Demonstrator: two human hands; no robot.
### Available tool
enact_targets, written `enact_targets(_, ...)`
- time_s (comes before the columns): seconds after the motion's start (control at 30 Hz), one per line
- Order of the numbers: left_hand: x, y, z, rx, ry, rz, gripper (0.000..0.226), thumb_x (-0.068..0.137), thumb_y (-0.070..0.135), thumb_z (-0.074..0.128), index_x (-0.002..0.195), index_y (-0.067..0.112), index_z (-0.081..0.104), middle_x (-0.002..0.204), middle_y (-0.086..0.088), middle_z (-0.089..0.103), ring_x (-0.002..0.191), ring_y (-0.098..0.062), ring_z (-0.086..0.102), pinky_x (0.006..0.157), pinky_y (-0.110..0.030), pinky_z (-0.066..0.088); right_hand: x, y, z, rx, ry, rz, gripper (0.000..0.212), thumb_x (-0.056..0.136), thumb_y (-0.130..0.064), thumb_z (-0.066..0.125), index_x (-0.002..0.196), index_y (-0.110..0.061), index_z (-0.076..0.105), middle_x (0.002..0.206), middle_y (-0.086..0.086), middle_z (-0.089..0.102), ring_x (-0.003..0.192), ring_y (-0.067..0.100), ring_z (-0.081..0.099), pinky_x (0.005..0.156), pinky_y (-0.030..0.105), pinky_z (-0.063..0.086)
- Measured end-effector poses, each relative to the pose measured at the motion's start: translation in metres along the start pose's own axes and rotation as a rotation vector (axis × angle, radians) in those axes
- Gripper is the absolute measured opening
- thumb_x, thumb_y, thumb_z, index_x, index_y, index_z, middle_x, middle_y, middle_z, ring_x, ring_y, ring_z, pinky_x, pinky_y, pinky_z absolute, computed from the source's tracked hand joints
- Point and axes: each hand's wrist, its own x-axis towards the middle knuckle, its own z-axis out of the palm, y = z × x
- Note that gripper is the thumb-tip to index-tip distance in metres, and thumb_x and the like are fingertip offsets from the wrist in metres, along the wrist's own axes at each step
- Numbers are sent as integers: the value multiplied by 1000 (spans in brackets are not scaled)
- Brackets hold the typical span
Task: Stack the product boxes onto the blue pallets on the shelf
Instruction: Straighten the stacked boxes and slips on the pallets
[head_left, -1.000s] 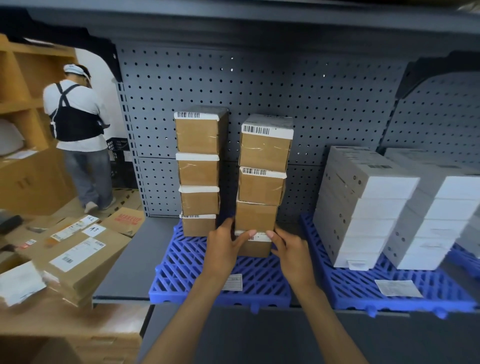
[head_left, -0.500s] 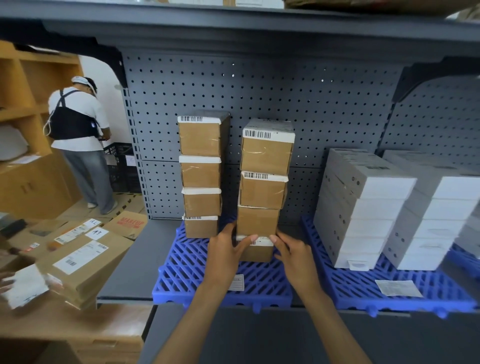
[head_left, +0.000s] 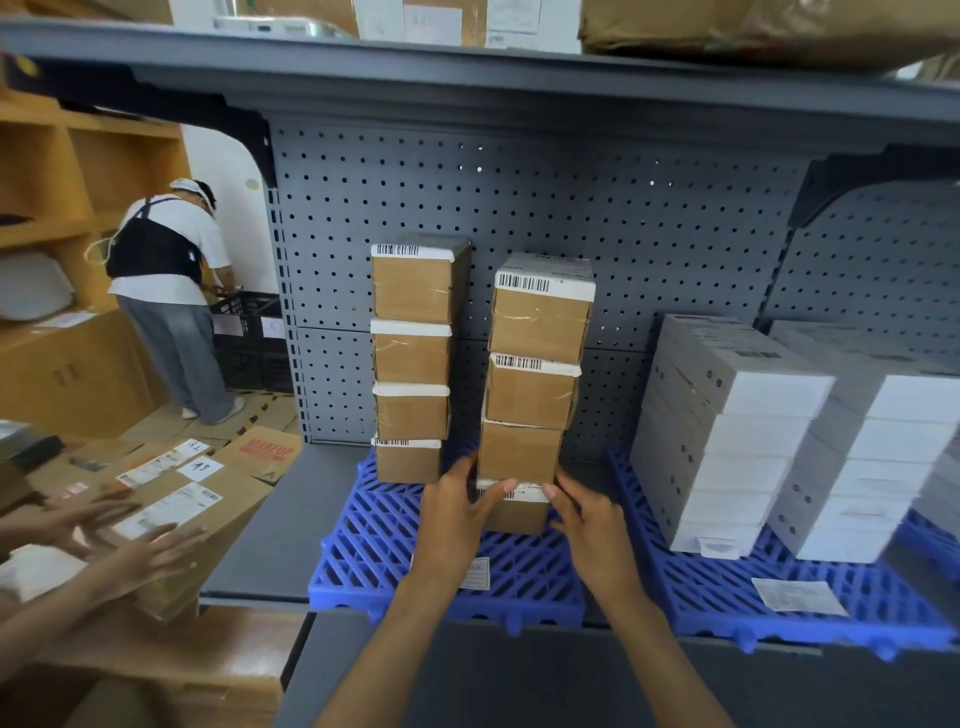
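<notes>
Two stacks of brown product boxes stand on the left blue pallet on the grey shelf. The rear left stack sits against the pegboard. The nearer right stack leans slightly. My left hand grips the left side of its bottom box, thumb across the front. My right hand holds the right side of the same box with curled fingers.
Stacks of white boxes fill the right blue pallet. Another person's two hands reach over a labelled cardboard carton at the left. A person in a black apron stands at a black crate further back. An upper shelf overhangs.
My hands stay on the bottom box of the right stack. Another person's hands have come into view at the left over the carton. The camera has tilted up a little.
</notes>
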Motion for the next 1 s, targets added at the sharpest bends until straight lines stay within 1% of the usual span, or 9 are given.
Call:
enact_targets(0.07, 1, -1, -1, -19, -14, -4, 77, 81, 76, 65, 137, 23, 61, 121, 13, 72, 115, -1, 64, 98, -35, 56, 0, -5, -4, 47, -33, 13, 45, 99, -51, 56, 144, -54, 48, 121, -13, 73, 114, 8, 68, 93, 39, 60)
enact_targets(0.13, 2, 2, -4, -37, 8, -16, 91, 79, 79, 67, 150, 25, 48, 136, 12, 65, 126, -3, 58, 104, -32, 53, 1, -12, -10, 68, -23, -2, 53, 99, -49, 58, 150, -39, 47, 134, -18, 66, 124, -3, 60, 103, 22, 51)
enact_targets(0.2, 5, 14, -9, -126, 29, -16, 97, 81, 70, 71, 158, 22, 36, 148, 14, 51, 136, -2, 49, 111, -28, 46, 6, -22, -16, 101, 27, -3, 56, 99, -47, 60, 152, -32, 47, 140, -17, 61, 127, -6, 56, 104, 14, 46)
enact_targets(0.27, 10, 29, -15, -240, 44, 8, 92, 85, 58, 73, 159, 20, 33, 153, 13, 46, 140, 0, 44, 114, -24, 42, 12, -34, -19, 154, 70, -17, 56, 99, -44, 60, 152, -29, 47, 142, -18, 59, 126, -8, 56, 102, 11, 45)
enact_targets(0.33, 16, 43, -19, -288, 72, 23, 85, 87, 52, 72, 158, 20, 36, 155, 10, 46, 140, 0, 44, 114, -22, 41, 19, -47, -21, 204, 99, -38, 54, 100, -42, 59, 152, -29, 48, 144, -18, 58, 128, -6, 55, 104, 13, 45)
enact_targets(0.4, 22, 50, -21, -288, 80, 40, 77, 91, 49, 71, 155, 20, 41, 152, 8, 51, 137, 0, 48, 112, -25, 44, 24, -58, -22, 259, 109, -61, 48, 102, -39, 58, 149, -29, 52, 141, -16, 62, 127, -2, 58, 105, 21, 49)
enact_targets(0.5, 27, 52, -22, -279, 61, 83, 59, 96, 42, 69, 148, 21, 53, 139, 8, 64, 126, 1, 59, 104, -31, 54, 27, -63, -19, 303, 106, -78, 41, 105, -35, 55, 145, -27, 57, 134, -14, 67, 122, 4, 64, 103, 34, 54)
enact_targets(0.6, 27, 53, -20, -276, 109, 91, 50, 96, 40, 69, 141, 21, 61, 127, 11, 70, 116, 3, 64, 98, -32, 57, 27, -62, -14, 320, 115, -81, 39, 106, -36, 54, 144, -29, 58, 131, -13, 69, 120, 8, 66, 102, 42, 56)
enact_targets(1.0, 25, 49, -14, -352, 178, 71, 46, 93, 39, 73, 134, 19, 66, 123, 10, 73, 116, -3, 66, 95, -38, 59, 24, -65, -12, 321, 143, -75, 33, 106, -32, 53, 136, -27, 65, 123, -11, 73, 114, 8, 69, 98, 40, 58)
